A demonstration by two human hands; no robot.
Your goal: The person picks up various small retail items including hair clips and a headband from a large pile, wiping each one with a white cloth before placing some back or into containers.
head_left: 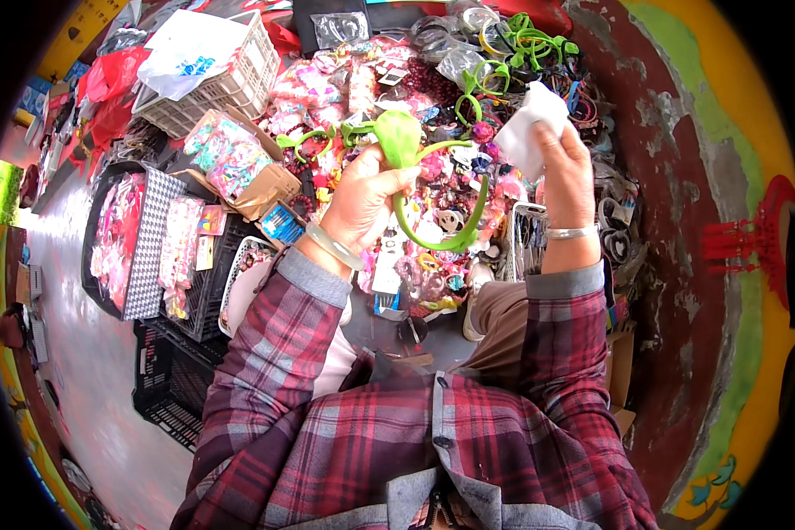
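Note:
My left hand (359, 196) is closed on a green headband (442, 242) that has a leaf-shaped piece on top, held up over a pile of hair accessories (446, 199). The curved band hangs to the right of my fingers. Farther right, my right hand (567, 181) pinches a folded white cloth or tissue (532, 124), apart from the headband. More green headbands (530, 44) lie beyond it at the far right of the pile. Another green headband (312, 141) rests just left of the leaf piece.
A pale plastic crate (250, 75) with a white bag stands far left, near a cardboard box (269, 187) of colourful packets. Closer are a houndstooth-patterned bin (155, 243) and a black crate (163, 389). A white wire basket (528, 212) sits by my right wrist. A worn wall (680, 265) borders the right.

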